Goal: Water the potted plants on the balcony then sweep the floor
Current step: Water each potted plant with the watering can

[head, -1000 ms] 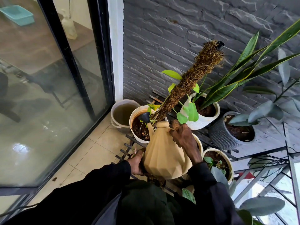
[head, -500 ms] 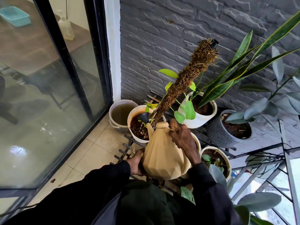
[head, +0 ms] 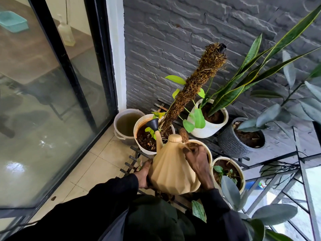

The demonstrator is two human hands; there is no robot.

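I've got the beige ribbed watering can [head: 173, 168] in both hands, tipped fwd. My right hand [head: 198, 164] is wrapped around the handle at the can's 2 o'clock side, fingers curled tight over it. My left hand [head: 144, 173] cups the can's lower body at 9 o'clock, palm pressed against the ribs. Both sleeves are black.

The can's black funnel-shaped spout tip [head: 153, 124] sits over the soil of the white pot w/ moss pole [head: 140, 136], at 11 o'clock from the can. The moss pole [head: 192, 89] leans up toward 1 o'clock, w/ lime-green leaves along it. Can't tell if water is coming out.

At 10 o'clock from that pot, just beside it on the tiles, is a grey bucket [head: 121, 117] holding murky water. At 1 o'clock from the can: white pot w/ snake plant [head: 220, 122]. At 3 o'clock of that one, a dark grey textured pot [head: 229, 141] w/ a rubber plant. At 3 o'clock from my right hand, a small cream pot [head: 241, 173] w/ a few small leaves. Pots stand on a dark slatted rack [head: 132, 162] against the grey stone wall [head: 173, 40].

No brand, label or writing readable anywhere, incl. on the bottle behind the glass door [head: 43, 119] at 9 o'clock.
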